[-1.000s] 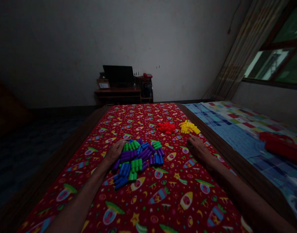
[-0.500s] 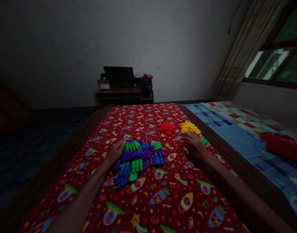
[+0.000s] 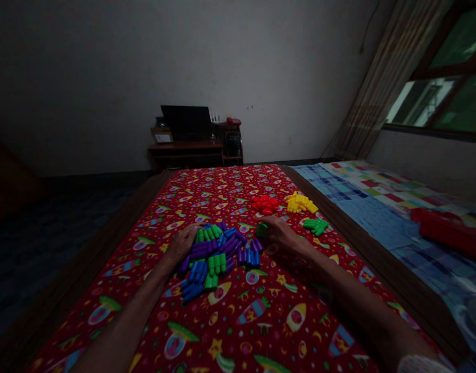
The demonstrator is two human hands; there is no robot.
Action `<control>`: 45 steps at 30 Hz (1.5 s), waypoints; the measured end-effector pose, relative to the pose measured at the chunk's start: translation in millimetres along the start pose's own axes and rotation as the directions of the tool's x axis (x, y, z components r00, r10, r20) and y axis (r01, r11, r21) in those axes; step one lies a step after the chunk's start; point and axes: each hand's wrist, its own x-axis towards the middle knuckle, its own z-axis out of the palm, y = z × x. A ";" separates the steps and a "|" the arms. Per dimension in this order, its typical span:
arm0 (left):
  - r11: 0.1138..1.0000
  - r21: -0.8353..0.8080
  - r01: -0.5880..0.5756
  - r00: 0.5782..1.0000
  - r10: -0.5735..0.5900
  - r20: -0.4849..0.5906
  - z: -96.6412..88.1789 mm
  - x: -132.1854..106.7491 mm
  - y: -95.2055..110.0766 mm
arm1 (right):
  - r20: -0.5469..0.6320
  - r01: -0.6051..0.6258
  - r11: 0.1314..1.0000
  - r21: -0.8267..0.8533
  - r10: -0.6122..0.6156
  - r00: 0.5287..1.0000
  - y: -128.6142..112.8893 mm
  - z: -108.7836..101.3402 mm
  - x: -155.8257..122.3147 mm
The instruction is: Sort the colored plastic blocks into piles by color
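A mixed pile of green, blue and purple plastic blocks (image 3: 218, 254) lies on the red rocket-print cloth (image 3: 261, 321). My left hand (image 3: 181, 242) rests against the pile's left edge, fingers lying loosely on the blocks and holding nothing. My right hand (image 3: 278, 235) is at the pile's far right corner, its fingers curled over a green block (image 3: 261, 231). Beyond it lie a small red pile (image 3: 264, 204), a yellow pile (image 3: 300, 203) and a small green group (image 3: 316, 225), each apart from the others.
The cloth covers a wooden table with a raised edge (image 3: 339, 217) on the right. A checked blue mat (image 3: 377, 207) with a red object (image 3: 447, 230) lies beyond that edge. A desk with a monitor (image 3: 191, 134) stands at the far wall.
My right hand moved left from beside the yellow pile to the mixed pile, leaving green blocks lying on the cloth near the table's right edge. The left hand stayed put.
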 end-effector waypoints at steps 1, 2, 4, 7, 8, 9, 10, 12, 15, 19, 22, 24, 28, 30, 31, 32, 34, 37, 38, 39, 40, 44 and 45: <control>1.000 0.000 0.000 1.000 0.000 0.000 0.0 0.2 -0.5 | -0.063 -0.041 0.999 0.015 0.042 0.997 7.0 -11.0 -10.1; 1.000 -0.001 0.003 1.000 -0.003 -0.001 0.1 0.5 -1.1 | -0.121 -0.090 0.996 0.024 0.092 0.988 14.1 -23.0 -20.7; 1.000 0.001 0.009 1.000 -0.009 -0.006 0.4 1.2 -2.5 | -0.218 -0.205 0.978 0.025 0.205 0.954 27.7 -47.7 -42.3; 1.000 0.005 0.005 1.000 -0.005 -0.011 1.2 2.2 -4.7 | -0.339 -0.392 0.920 0.027 0.377 0.862 43.2 -77.7 -74.0; 1.000 0.005 0.003 1.000 -0.003 -0.015 1.4 2.4 -5.3 | -0.360 -0.448 0.893 0.038 0.430 0.828 46.9 -84.0 -83.7; 1.000 0.004 0.001 1.000 -0.001 -0.020 1.6 2.6 -5.7 | -0.365 -0.498 0.866 0.054 0.481 0.797 49.9 -88.2 -92.7; 1.000 0.005 0.000 1.000 0.000 -0.023 1.8 2.7 -5.8 | -0.366 -0.543 0.836 0.073 0.529 0.766 52.6 -90.6 -100.7; 1.000 0.012 -0.004 1.000 0.005 -0.025 1.9 2.8 -5.5 | -0.371 -0.608 0.787 0.100 0.597 0.711 57.1 -91.4 -112.9; 1.000 0.017 -0.015 1.000 0.015 -0.003 1.4 2.1 -3.7 | -0.395 -0.611 0.789 0.066 0.583 0.710 62.8 -90.2 -121.2; 1.000 0.009 -0.016 1.000 0.015 0.005 0.5 0.2 -0.9 | -0.462 -0.563 0.827 -0.010 0.495 0.736 62.2 -91.0 -112.2; 1.000 0.015 -0.021 1.000 0.021 -0.001 0.5 -0.8 0.3 | -0.442 -0.465 0.885 -0.015 0.412 0.797 45.1 -84.9 -88.5; 1.000 0.021 -0.022 1.000 0.022 -0.004 0.8 -0.8 0.6 | -0.344 -0.339 0.941 -0.003 0.317 0.884 23.6 -72.1 -64.3; 1.000 0.025 -0.017 1.000 0.017 0.001 1.4 0.3 0.4 | 0.034 -0.054 0.998 0.022 0.053 0.998 -30.8 -22.5 -0.5; 0.999 0.026 -0.019 1.000 0.018 0.010 1.2 0.6 0.5 | 0.156 0.026 1.000 0.006 -0.027 0.987 -53.9 9.0 34.0; 0.999 0.025 -0.020 1.000 0.020 0.014 0.9 0.5 0.7 | 0.176 0.039 0.999 -0.001 -0.039 0.984 -62.7 24.3 49.9; 1.000 0.022 -0.022 1.000 0.022 0.016 0.6 0.2 0.9 | 0.197 0.050 0.999 -0.008 -0.047 0.979 -69.6 38.3 64.2; 1.000 0.012 -0.023 1.000 0.023 0.017 0.1 -1.0 1.3 | 0.262 0.054 0.998 -0.045 -0.040 0.964 -77.8 60.1 85.7; 1.000 -0.004 -0.019 1.000 0.019 0.002 -0.4 -2.8 1.8 | 0.294 0.047 0.996 -0.080 -0.021 0.956 -79.6 73.9 98.0; 1.000 -0.008 -0.020 1.000 0.020 0.002 -0.3 -3.2 2.0 | 0.285 0.040 0.997 -0.073 -0.017 0.959 -78.3 74.0 97.7; 1.000 -0.012 -0.024 1.000 0.024 0.005 -0.2 -3.3 2.2 | 0.269 0.026 0.998 -0.059 -0.009 0.963 -76.6 72.4 96.1; 0.999 -0.016 -0.029 1.000 0.029 0.010 -0.1 -3.2 2.6 | 0.251 0.006 0.999 -0.043 0.005 0.968 -74.5 69.8 93.6; 0.998 -0.040 -0.049 0.999 0.050 0.011 0.6 -2.1 4.3 | 0.178 -0.088 0.996 0.018 0.083 0.980 -65.4 56.2 82.2; 0.998 -0.044 -0.052 0.999 0.052 0.005 0.7 -2.0 4.8 | 0.150 -0.109 0.993 0.050 0.100 0.984 -62.7 52.2 79.3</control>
